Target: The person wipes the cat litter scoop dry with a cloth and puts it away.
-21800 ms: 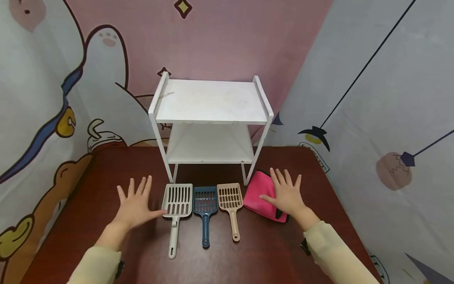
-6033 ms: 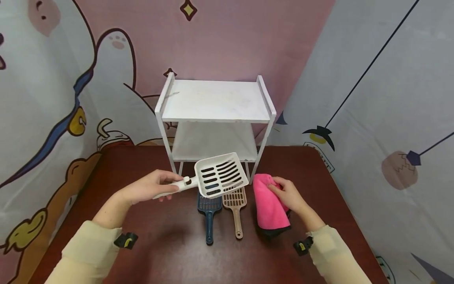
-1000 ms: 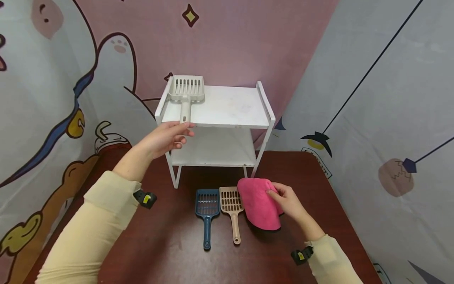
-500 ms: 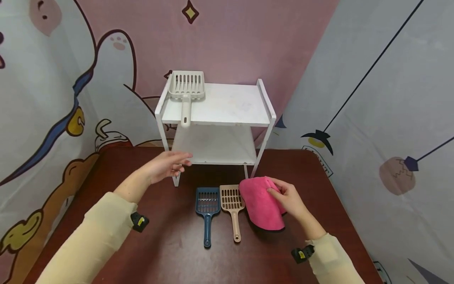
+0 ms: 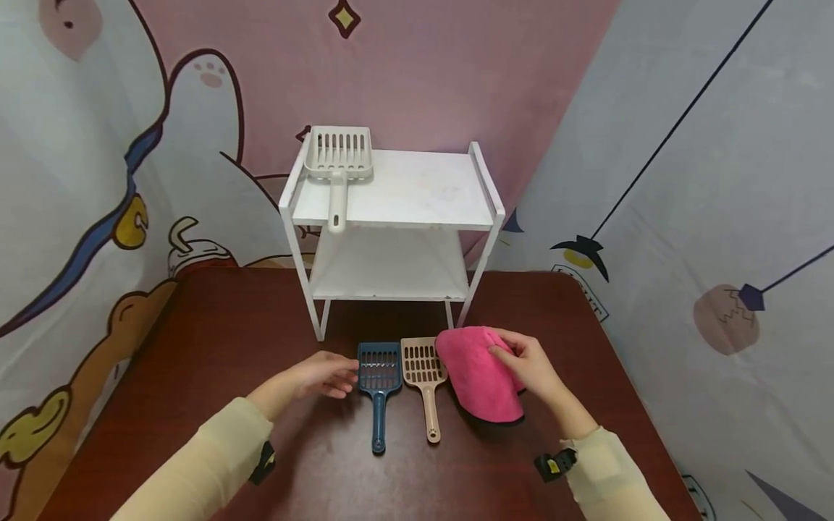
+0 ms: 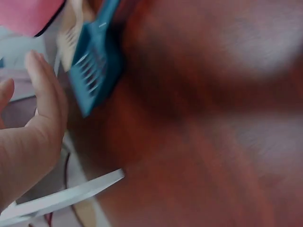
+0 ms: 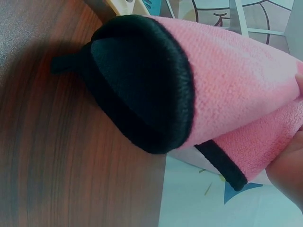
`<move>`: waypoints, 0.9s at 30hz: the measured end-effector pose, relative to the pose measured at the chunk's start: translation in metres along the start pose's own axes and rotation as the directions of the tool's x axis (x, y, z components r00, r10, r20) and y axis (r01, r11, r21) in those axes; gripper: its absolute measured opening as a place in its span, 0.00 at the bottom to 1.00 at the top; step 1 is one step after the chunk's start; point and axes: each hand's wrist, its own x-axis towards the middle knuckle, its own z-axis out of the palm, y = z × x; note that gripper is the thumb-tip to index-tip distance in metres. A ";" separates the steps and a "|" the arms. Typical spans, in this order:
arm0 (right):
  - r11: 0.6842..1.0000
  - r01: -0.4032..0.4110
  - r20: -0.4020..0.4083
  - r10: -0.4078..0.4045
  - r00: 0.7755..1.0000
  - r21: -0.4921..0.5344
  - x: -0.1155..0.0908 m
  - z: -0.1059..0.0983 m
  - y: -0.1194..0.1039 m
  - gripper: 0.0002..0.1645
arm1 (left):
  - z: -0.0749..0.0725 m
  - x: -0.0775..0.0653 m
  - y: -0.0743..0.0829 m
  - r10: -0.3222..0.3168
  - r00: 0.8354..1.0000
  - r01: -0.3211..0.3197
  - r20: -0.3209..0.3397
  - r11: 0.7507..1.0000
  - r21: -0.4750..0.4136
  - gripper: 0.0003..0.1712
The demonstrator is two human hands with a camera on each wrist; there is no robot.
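My left hand hovers at the left edge of the blue litter scoop, fingers loosely extended and holding nothing. In the left wrist view, the thumb stands apart from the fingers, and the blue scoop shows beyond the fingertips. My right hand pinches a folded pink cloth, whose black-edged fold gapes in the right wrist view. A beige litter scoop lies between the blue scoop and the cloth. On the rack's top shelf rests a white litter scoop, its handle jutting past the front edge.
A white two-tier rack stands at the back of the dark red-brown table. Its lower shelf sits above the table behind the scoops. A curtain with cartoon drawings hangs close behind and on both sides.
My left hand has carried the white scoop from the table to the top shelf, let go, and come down beside the blue scoop. My right hand has gathered up the pink cloth and keeps holding it.
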 end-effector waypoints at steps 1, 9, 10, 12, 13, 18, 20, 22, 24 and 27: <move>1.000 0.004 0.000 -0.004 1.000 -0.001 0.000 0.000 0.000 0.21 | 0.003 0.002 -0.006 -0.009 1.000 0.009 -0.002 1.000 0.001 0.28; 1.000 0.015 -0.009 -0.015 1.000 -0.004 -0.001 0.000 0.001 0.21 | 0.026 0.011 -0.038 -0.084 0.996 0.085 -0.039 0.996 0.011 0.22; 1.000 0.016 -0.011 -0.016 1.000 -0.002 -0.001 0.000 0.001 0.20 | 0.028 0.012 -0.041 -0.099 0.994 0.100 -0.051 0.995 0.012 0.21; 1.000 0.018 -0.015 -0.018 1.000 0.008 -0.001 0.000 0.002 0.20 | 0.033 0.013 -0.046 -0.123 0.991 0.125 -0.062 0.992 0.025 0.20; 1.000 0.020 -0.016 -0.019 1.000 0.014 -0.001 0.001 0.003 0.20 | 0.035 0.013 -0.049 -0.133 0.989 0.135 -0.066 0.990 0.031 0.20; 0.999 0.040 -0.039 -0.039 0.998 0.011 0.001 0.003 0.004 0.23 | 0.042 0.014 -0.057 -0.142 0.989 0.144 -0.049 0.988 0.050 0.19; 0.999 0.053 -0.054 -0.054 0.997 -0.008 0.002 0.003 0.005 0.24 | 0.044 0.015 -0.059 -0.139 0.990 0.141 -0.037 0.989 0.043 0.19; 0.998 0.061 -0.062 -0.062 0.996 -0.021 0.002 0.003 0.006 0.24 | 0.047 0.017 -0.059 -0.143 0.989 0.144 -0.035 0.989 0.031 0.19; 0.998 0.066 -0.062 -0.067 0.996 -0.024 0.002 0.004 0.007 0.24 | 0.050 0.018 -0.060 -0.151 0.988 0.152 -0.036 0.988 0.015 0.19; 0.998 0.067 -0.061 -0.068 0.996 -0.018 0.002 0.005 0.006 0.23 | 0.053 0.019 -0.060 -0.164 0.985 0.164 -0.048 0.986 -0.009 0.16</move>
